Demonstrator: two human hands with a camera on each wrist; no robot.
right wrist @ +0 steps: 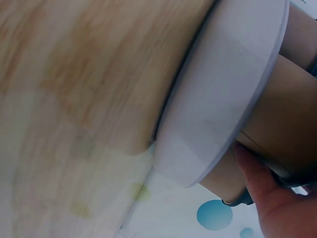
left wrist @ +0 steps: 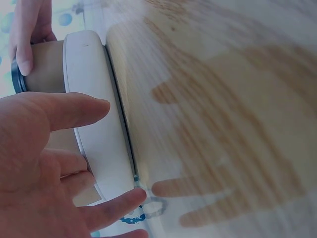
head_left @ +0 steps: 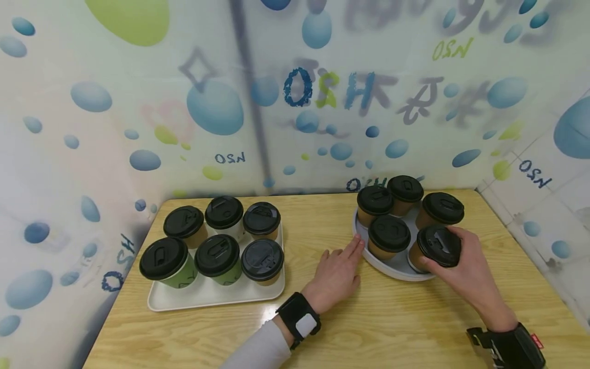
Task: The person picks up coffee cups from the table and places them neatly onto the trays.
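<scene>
My right hand grips a brown paper coffee cup with a black lid, thumb at the near side and fingers round the far right. That cup is at the front right of a round white tray, among several other black-lidded cups. At the tray's left edge lies my left hand, its fingers extended and fingertips right at the rim. In the left wrist view, the thumb and fingers are spread beside the tray's white side. The right wrist view shows the right thumb against a brown cup wall.
A rectangular white tray stands on the left with several black-lidded cups, some green, some brown, one white. Both trays stand on a wood-grain table. A patterned curtain-like backdrop rises behind the table's far edge and at both sides.
</scene>
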